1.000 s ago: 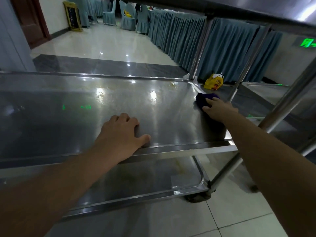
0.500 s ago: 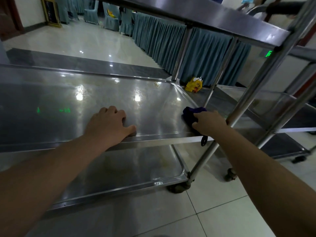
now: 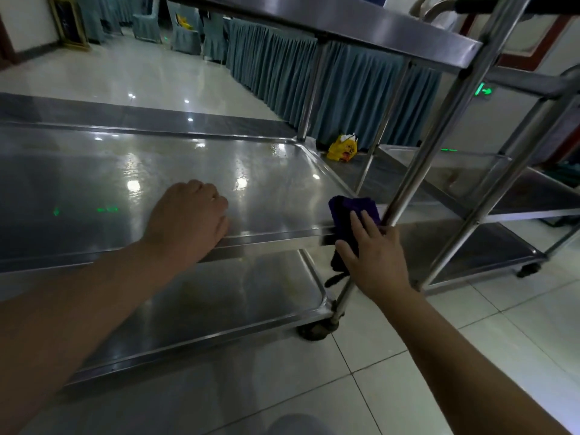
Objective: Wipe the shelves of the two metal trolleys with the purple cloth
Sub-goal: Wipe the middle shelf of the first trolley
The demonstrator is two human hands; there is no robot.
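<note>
The near metal trolley fills the left and middle of the head view; its middle shelf (image 3: 175,171) is shiny with light reflections. The purple cloth (image 3: 345,215) hangs over that shelf's front right corner, by the corner post. My right hand (image 3: 373,255) presses the cloth against the corner with fingers spread and nearly straight. My left hand (image 3: 188,218) rests on the shelf's front edge, fingers bent over the surface, holding nothing. The second trolley (image 3: 514,196) stands to the right, its shelves bare.
The near trolley's bottom shelf (image 3: 219,306) lies below, with a castor (image 3: 317,331) at its corner. A yellow bag (image 3: 343,149) sits on the floor by blue-skirted tables (image 3: 314,83). Covered chairs stand at the back left. Pale floor tiles (image 3: 408,387) spread in front.
My right hand has dragged the cloth from the shelf's right side toward me to the front corner and over its edge. My left hand stays on the front edge. My view has swung right.
</note>
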